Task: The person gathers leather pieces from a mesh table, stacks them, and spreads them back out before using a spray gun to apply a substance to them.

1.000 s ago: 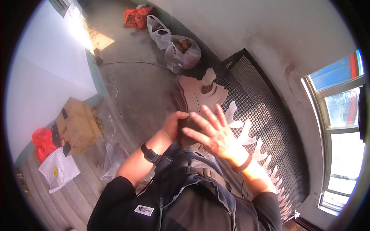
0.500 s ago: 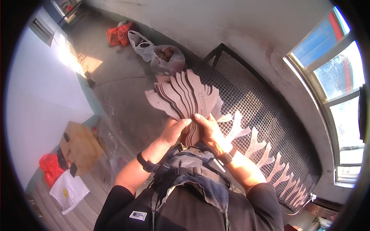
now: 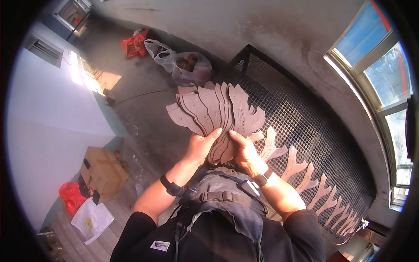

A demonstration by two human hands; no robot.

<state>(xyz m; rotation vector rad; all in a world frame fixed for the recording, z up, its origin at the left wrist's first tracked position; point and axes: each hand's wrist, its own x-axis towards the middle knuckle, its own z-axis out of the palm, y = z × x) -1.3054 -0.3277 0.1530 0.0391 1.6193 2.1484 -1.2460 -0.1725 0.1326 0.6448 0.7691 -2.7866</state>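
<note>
Stretching from 1 to 4 o'clock is a black metal mesh rack with a dark frame, the largest thing beside you. Along its near side, from 3 to 4 o'clock, runs a row of flat, fork-ended, pinkish-tan sheet pieces, laid side by side. Toward 12 o'clock, just above the centre, is a thick overlapping fan of wavy-edged, pinkish-tan sheets, held off the rack.

As things lie, the work seems partly done: several pieces are set out, and a good many are in your grasp. The overlap hides their count, so the share left cannot be told.

Your left hand and right hand are each partly closed, pinching the fan's narrow lower end, thumbs on the near face and most fingers hidden behind.

For writing, going down in size: at 8 o'clock, a crumpled white sack shows a small yellow mark, too blurred to read. At 7 o'clock, a small white rectangular label with dark print sits on your black short-sleeved top. Tiny dotted markings cross some sheets in the fan; no readable lettering shows there.
</note>
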